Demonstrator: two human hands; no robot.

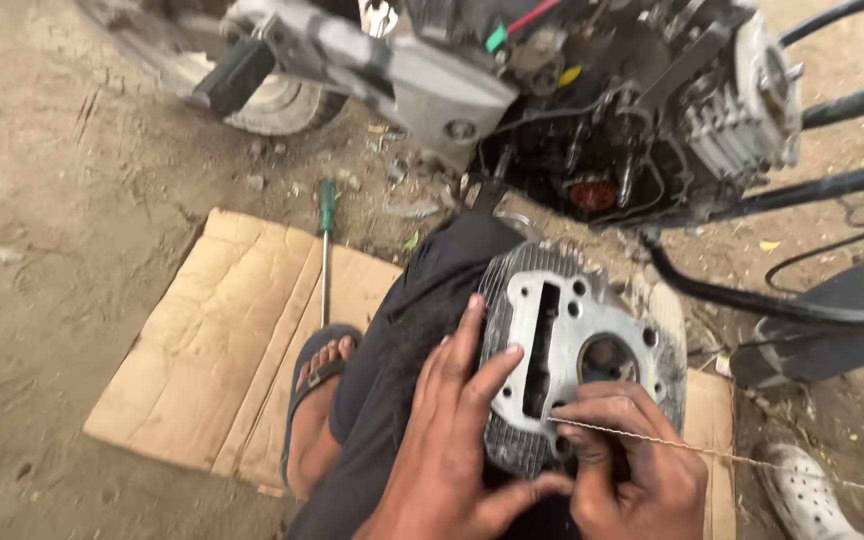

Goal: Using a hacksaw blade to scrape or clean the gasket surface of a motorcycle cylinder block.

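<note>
Left hand point(452, 440) lies flat, fingers apart, steadying the cylinder head point(572, 350); right hand point(632, 470) has its grip clamped on a thin wire point(652, 443).

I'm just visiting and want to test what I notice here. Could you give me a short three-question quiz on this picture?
1. True or false: the left hand lies flat on the finned metal engine part.
2. What does the right hand pinch? A) a thin wire B) a hammer C) a rag
3. What tool with a green handle lies on the cardboard?

Key
1. True; its fingers rest on the part's flat face.
2. A; the wire runs off to the right.
3. A screwdriver, lying left of the person's sandalled foot.
</note>
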